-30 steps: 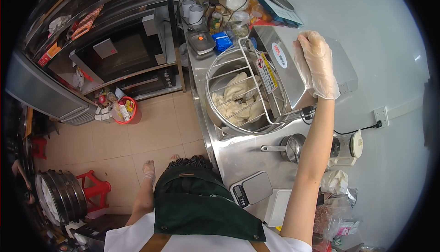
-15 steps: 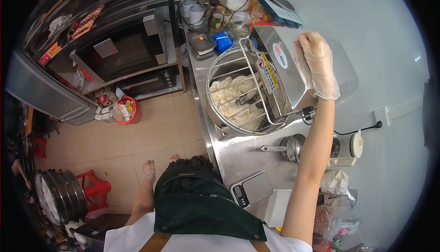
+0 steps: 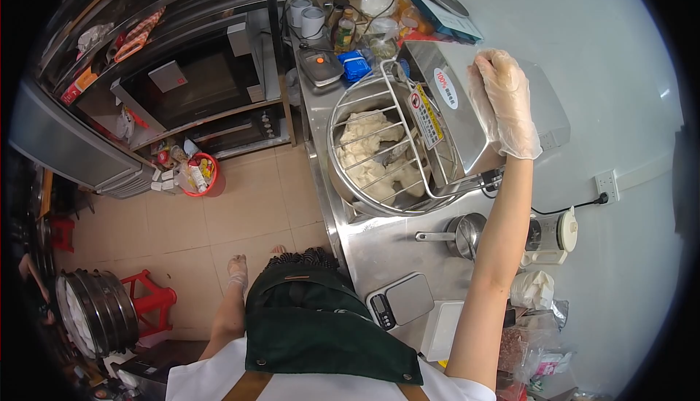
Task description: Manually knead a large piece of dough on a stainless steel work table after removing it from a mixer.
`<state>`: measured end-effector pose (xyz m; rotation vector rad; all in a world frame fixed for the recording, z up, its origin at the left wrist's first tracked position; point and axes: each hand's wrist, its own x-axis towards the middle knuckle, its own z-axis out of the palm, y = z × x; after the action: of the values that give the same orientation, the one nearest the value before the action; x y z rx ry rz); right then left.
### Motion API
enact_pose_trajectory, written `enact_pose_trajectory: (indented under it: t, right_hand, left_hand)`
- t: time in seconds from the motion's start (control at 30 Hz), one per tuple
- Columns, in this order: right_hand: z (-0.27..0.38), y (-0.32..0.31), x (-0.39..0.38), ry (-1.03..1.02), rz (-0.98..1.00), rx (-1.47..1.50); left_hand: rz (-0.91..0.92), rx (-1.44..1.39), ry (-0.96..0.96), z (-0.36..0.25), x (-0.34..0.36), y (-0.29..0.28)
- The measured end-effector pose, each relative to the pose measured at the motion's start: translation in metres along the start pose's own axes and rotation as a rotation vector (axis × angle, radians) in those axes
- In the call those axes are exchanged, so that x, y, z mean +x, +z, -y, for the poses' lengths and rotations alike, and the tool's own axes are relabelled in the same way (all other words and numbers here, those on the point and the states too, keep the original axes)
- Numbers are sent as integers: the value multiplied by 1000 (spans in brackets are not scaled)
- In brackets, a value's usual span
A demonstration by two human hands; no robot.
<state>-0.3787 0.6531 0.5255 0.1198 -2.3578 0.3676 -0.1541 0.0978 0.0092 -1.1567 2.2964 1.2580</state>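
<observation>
A stainless dough mixer [image 3: 467, 138] stands on the steel counter, with a wire guard [image 3: 397, 95] over its round bowl [image 3: 337, 171]. Pale, lumpy dough [image 3: 364, 146] lies around the metal hook inside. My right hand [image 3: 504, 98], in a clear plastic glove, rests on top of the mixer's housing. Its fingers are curled in, and whatever may be under them is hidden. Low at my left side hangs my left hand [image 3: 237, 268], apparently gloved too and away from the counter. It is small and foreshortened, so its fingers cannot be made out.
Nearer me on the counter are a small saucepan [image 3: 467, 235], a digital scale [image 3: 401, 300] and a white tray [image 3: 442, 328]. A glass jug [image 3: 550, 235] stands by the wall. Bottles, tins and a blue packet [image 3: 355, 66] crowd the far end. A red bin [image 3: 211, 182] sits on the floor.
The dough has turned and changed shape in the bowl, baring more of its near-left inner wall. Both of my hands have stayed where they were.
</observation>
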Motion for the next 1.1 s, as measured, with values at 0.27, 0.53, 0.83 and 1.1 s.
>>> enact_pose_trajectory:
  t: [0.27, 0.53, 0.83, 1.1]
  right_hand:
    - [3, -2, 0, -10, 14, -24]
    - [1, 0, 0, -2, 5, -8]
    - [3, -2, -1, 3, 12, -4]
    - [1, -1, -1, 1, 10, -8]
  left_hand:
    - [3, 20, 7, 0, 1, 0]
    - [69, 57, 4, -1, 0, -4]
    - [11, 43, 30, -1, -2, -2]
    - [62, 13, 0, -1, -1, -4]
